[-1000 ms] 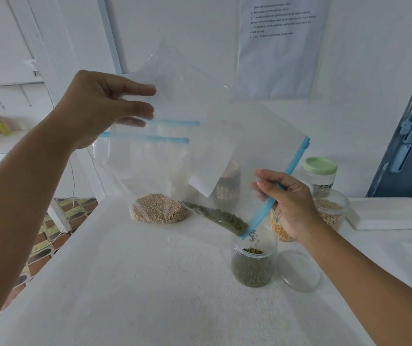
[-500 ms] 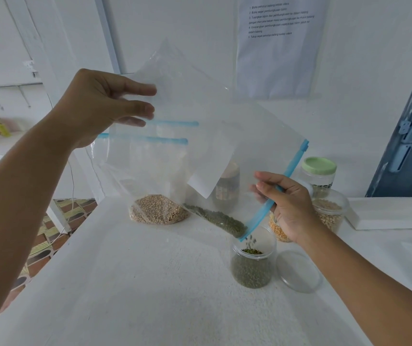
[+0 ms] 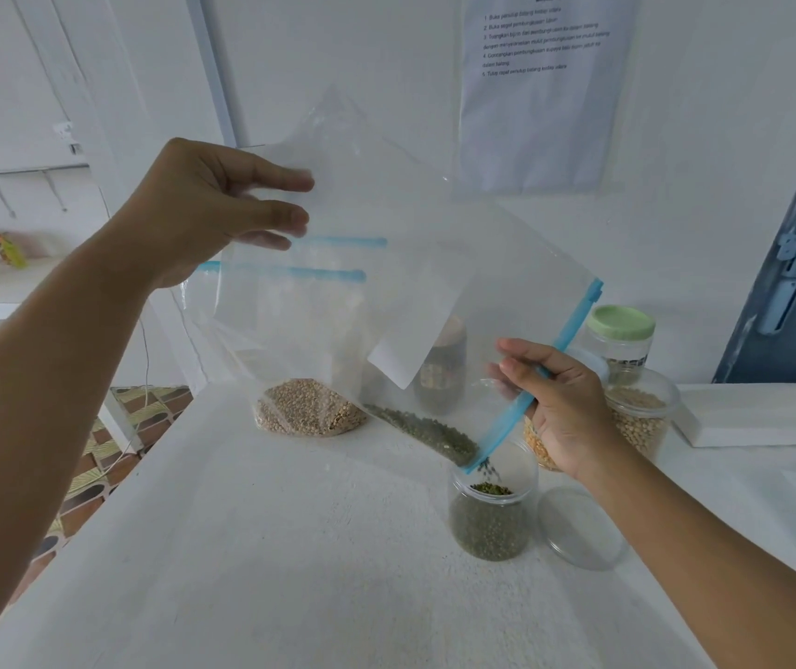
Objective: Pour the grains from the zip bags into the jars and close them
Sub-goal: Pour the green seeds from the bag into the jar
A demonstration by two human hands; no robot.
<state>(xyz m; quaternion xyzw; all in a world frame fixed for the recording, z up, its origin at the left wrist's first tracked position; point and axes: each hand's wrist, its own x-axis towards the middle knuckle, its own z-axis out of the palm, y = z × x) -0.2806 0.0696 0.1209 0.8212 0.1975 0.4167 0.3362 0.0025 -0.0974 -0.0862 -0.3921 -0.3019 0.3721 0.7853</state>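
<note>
I hold a clear zip bag (image 3: pixel 459 263) tilted in the air, its blue zip edge pointing down to the right. My left hand (image 3: pixel 203 210) pinches the bag's raised bottom corner. My right hand (image 3: pixel 560 403) grips the blue zip edge near its middle. Green grains (image 3: pixel 430 432) lie along the bag's low edge and trickle from the corner into an open clear jar (image 3: pixel 492 514), partly filled with green grains. The jar's clear lid (image 3: pixel 579 528) lies flat on the table to its right.
Another zip bag (image 3: pixel 309 408) with beige grains stands behind on the white table (image 3: pixel 290 572). A green-lidded jar (image 3: pixel 620 340), an open jar of beige grains (image 3: pixel 642 417), a jar of yellow grains (image 3: pixel 538 449) and a dark jar (image 3: pixel 439 374) stand at the back right. The table's left edge drops to a tiled floor.
The bag keeps its tilt and both hands stay almost still. Fewer green grains are left in the bag, and the level in the jar has risen slightly.
</note>
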